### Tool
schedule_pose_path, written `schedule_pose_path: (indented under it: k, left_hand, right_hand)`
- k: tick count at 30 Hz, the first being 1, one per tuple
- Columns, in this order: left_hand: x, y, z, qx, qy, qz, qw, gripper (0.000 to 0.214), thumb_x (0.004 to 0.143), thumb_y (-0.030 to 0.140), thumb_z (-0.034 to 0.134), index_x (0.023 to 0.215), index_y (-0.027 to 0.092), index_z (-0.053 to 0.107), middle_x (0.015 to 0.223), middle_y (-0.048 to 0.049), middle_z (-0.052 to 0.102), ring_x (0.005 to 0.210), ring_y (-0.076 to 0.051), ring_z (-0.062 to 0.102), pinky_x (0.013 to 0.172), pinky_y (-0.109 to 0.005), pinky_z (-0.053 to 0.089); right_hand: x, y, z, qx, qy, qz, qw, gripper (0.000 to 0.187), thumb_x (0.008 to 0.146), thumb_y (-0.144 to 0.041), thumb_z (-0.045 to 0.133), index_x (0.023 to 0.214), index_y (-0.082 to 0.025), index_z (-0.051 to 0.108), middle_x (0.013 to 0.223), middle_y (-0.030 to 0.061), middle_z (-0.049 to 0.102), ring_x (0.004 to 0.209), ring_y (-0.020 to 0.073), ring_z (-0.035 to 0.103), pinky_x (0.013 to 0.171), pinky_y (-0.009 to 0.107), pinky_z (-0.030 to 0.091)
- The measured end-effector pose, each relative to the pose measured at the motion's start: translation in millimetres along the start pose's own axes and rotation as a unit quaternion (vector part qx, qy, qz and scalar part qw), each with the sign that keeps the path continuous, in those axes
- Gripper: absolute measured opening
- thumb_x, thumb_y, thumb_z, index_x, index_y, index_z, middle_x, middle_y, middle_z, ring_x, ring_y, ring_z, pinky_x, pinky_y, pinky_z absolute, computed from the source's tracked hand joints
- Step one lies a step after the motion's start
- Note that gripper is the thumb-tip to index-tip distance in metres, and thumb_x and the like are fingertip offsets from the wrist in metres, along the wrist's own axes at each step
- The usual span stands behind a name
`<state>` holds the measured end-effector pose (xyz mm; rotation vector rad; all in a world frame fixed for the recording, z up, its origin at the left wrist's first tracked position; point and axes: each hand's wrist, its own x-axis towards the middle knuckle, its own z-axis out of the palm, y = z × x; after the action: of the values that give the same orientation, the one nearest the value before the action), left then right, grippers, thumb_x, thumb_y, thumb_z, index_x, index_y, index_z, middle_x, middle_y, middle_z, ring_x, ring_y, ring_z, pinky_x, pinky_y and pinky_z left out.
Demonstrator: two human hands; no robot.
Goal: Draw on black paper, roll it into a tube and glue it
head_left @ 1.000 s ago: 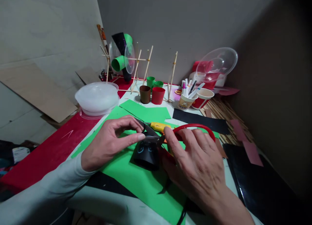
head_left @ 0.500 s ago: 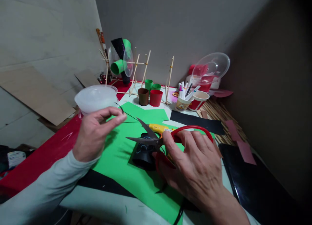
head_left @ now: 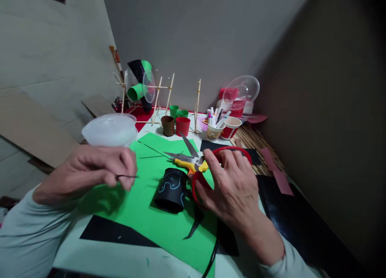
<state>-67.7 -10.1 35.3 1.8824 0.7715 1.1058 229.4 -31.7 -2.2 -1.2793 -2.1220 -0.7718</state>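
My left hand (head_left: pixel 99 167) pinches a thin black strip (head_left: pixel 129 176) between thumb and fingertips, off to the left above the green sheet (head_left: pixel 141 213). In my right hand (head_left: pixel 232 185) are red-handled scissors (head_left: pixel 189 144), their blades apart and pointing left and away, with nothing between them that I can make out. Below the blades lies a yellow glue gun (head_left: pixel 184 164), partly hidden by the scissors and hand. A black tube-like piece with blue drawn lines (head_left: pixel 171 189) sits on the green sheet, left of my right hand. Thin black strips (head_left: pixel 153 148) lie farther back on the sheet.
Brown (head_left: pixel 167 126) and red (head_left: pixel 182 127) paper cups stand at the back, with green ones behind. Stick frames (head_left: pixel 197 105), a cup of markers (head_left: pixel 214 130) and a translucent bowl (head_left: pixel 110 129) surround them. Wooden sticks (head_left: pixel 259 143) lie right; a black cord (head_left: pixel 211 258) runs off the front.
My left hand has moved left and toward me with the black strip. My right hand holds the scissors slightly farther left, uncovering more of the black tube. The camera view has shifted.
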Motion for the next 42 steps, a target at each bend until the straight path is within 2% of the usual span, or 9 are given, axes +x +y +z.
schedule_pose_path:
  k: [2,4,8,12,18,28,36,39,42]
  left_hand:
    - [1.5,4.9,-9.9,0.061,-0.129,0.021,0.99,0.012,0.082,0.038,0.081,0.085,0.027,0.086,0.067,-0.0061,0.066,0.059,-0.019,0.063,0.052,-0.031,0.054]
    - [3.5,6.9,-15.7,0.106,-0.175,0.038,0.978,0.019,0.082,0.029,0.081,0.101,0.032,0.084,0.069,-0.0035,0.067,0.061,-0.017,0.063,0.055,-0.028,0.054]
    - [4.7,2.2,-12.4,0.1,-0.081,-0.009,0.992,0.014,0.084,0.025,0.078,0.095,0.031,0.084,0.069,-0.0022,0.074,0.067,-0.019,0.066,0.064,-0.031,0.055]
    - [6.7,-3.1,9.6,0.123,0.042,-0.066,0.989,0.012,0.092,0.03,0.071,0.1,0.029,0.08,0.098,0.0006,0.079,0.093,-0.018,0.069,0.086,-0.03,0.052]
    - [11.7,-4.6,42.1,0.116,-0.004,-0.123,0.986,0.023,0.087,0.044,0.073,0.099,0.024,0.074,0.101,0.0004,0.075,0.1,-0.021,0.068,0.09,-0.03,0.05]
    - [5.9,-12.1,47.3,0.072,-0.012,-0.178,0.981,0.022,0.089,0.044,0.069,0.082,0.023,0.072,0.09,0.0006,0.07,0.09,-0.019,0.063,0.082,-0.029,0.045]
    - [2.5,-17.6,60.8,-0.077,0.147,-0.212,0.963,0.021,0.079,0.04,0.08,0.073,0.021,0.073,0.082,-0.0002,0.066,0.085,-0.017,0.059,0.075,-0.025,0.044]
    - [6.3,-23.2,49.4,-0.128,0.241,-0.207,0.939,0.019,0.073,0.038,0.084,0.078,0.022,0.076,0.083,0.0,0.069,0.082,-0.015,0.06,0.072,-0.022,0.047]
    - [9.0,-24.3,31.4,-0.129,0.245,-0.193,0.941,0.021,0.074,0.043,0.084,0.076,0.023,0.076,0.082,-0.0012,0.069,0.083,-0.016,0.061,0.071,-0.023,0.049]
  right_hand:
    - [-0.1,0.9,0.8,0.004,-0.007,0.0,1.0,0.043,0.091,-0.04,0.057,0.122,-0.013,0.067,0.092,0.0141,0.063,0.084,0.0298,0.049,0.072,0.041,0.037]
    - [-1.0,0.0,0.3,0.01,-0.013,-0.006,1.0,0.042,0.092,-0.04,0.057,0.123,-0.014,0.067,0.093,0.0139,0.062,0.084,0.03,0.049,0.072,0.041,0.036]
    - [-2.7,-4.4,-1.9,0.02,-0.007,-0.025,0.999,0.042,0.094,-0.041,0.057,0.124,-0.014,0.068,0.094,0.0144,0.063,0.084,0.03,0.048,0.072,0.041,0.035]
    - [-3.2,-9.3,-3.5,0.019,-0.001,-0.048,0.999,0.039,0.092,-0.038,0.058,0.121,-0.013,0.069,0.091,0.014,0.062,0.082,0.03,0.045,0.072,0.04,0.033]
    - [-4.7,-13.5,-2.9,0.02,-0.012,-0.07,0.997,0.042,0.088,-0.033,0.062,0.125,-0.013,0.067,0.094,0.0149,0.063,0.084,0.0306,0.045,0.074,0.041,0.033]
    - [-5.2,-18.3,-1.2,0.041,0.009,-0.087,0.995,0.039,0.087,-0.031,0.069,0.121,-0.013,0.068,0.094,0.0152,0.069,0.085,0.0301,0.047,0.073,0.041,0.032]
    - [-5.4,-22.6,-2.4,0.053,0.008,-0.083,0.995,0.037,0.086,-0.028,0.069,0.121,-0.014,0.068,0.093,0.0135,0.068,0.086,0.0297,0.047,0.075,0.042,0.034]
    - [-5.4,-20.8,-4.0,0.054,0.007,-0.078,0.995,0.034,0.088,-0.03,0.066,0.119,-0.017,0.069,0.095,0.0134,0.067,0.086,0.0299,0.048,0.075,0.042,0.035]
    - [-3.2,-10.9,-3.3,0.059,-0.007,-0.016,0.998,0.038,0.09,-0.035,0.059,0.12,-0.014,0.068,0.095,0.0148,0.064,0.085,0.0308,0.049,0.073,0.042,0.039]
